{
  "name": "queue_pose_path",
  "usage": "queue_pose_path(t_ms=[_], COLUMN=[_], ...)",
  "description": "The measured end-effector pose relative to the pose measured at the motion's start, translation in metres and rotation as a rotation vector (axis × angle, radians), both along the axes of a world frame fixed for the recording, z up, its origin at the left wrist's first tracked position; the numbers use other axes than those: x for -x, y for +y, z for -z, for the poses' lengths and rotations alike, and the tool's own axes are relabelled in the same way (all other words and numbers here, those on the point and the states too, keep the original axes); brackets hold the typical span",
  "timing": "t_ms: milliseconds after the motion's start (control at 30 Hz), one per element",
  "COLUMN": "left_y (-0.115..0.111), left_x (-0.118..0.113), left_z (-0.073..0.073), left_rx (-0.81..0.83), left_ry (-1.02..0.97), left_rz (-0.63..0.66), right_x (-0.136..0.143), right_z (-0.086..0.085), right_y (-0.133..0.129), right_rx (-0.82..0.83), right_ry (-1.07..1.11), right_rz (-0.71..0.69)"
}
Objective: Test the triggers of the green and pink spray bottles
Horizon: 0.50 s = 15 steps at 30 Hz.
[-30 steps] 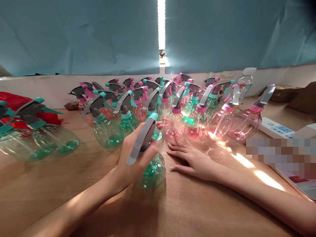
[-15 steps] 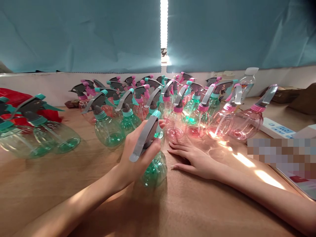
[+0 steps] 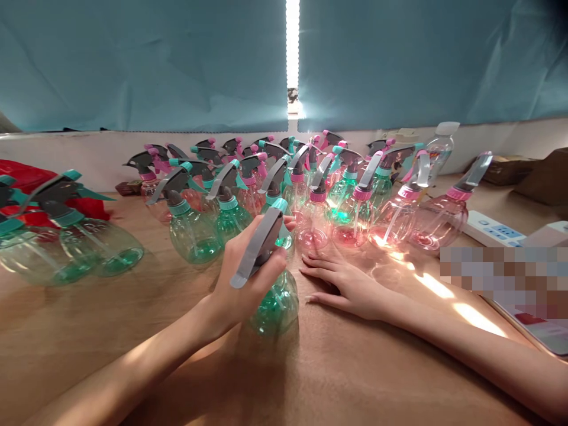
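The left hand has its grip wrapped around the head and neck of a green spray bottle, near the middle of the bench. A grey lever with a turquoise tip slants over that hand; whether the bottle's base touches the wood I cannot tell. The right hand lies flat just to the right, its grip empty, fingers slightly spread, fingertips near the pink bottles. More green bottles stand to the left, two of them at the far-left edge before a red wrapping; one shoulder there bears raised marks, too faint to read. Far right, a clear bottle with a white cap carries a coloured label, its print too small to make out. Nearer stands a white power strip with blue panels; beside it, a flat device shows a red patch, its upper part pixelated beyond reading.
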State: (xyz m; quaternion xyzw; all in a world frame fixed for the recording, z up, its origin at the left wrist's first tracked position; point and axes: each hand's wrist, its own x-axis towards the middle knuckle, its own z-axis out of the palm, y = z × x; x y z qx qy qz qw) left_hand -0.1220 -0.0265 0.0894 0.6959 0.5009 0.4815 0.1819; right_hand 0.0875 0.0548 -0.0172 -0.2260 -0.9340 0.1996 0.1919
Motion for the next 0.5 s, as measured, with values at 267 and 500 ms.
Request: queue_pose_path(t_ms=[267, 500], left_y=[-0.001, -0.006], left_x=[0.004, 0.004], left_z=[-0.003, -0.011], left_rx=[0.062, 0.034], left_ry=[-0.019, 0.087], left_rz=[0.06, 0.016], right_x=[0.001, 0.001], right_z=[-0.003, -0.004], right_y=[0.0, 0.0], right_rx=[-0.022, -0.032], right_ry=[-0.028, -0.038], right_rz=[-0.004, -0.011])
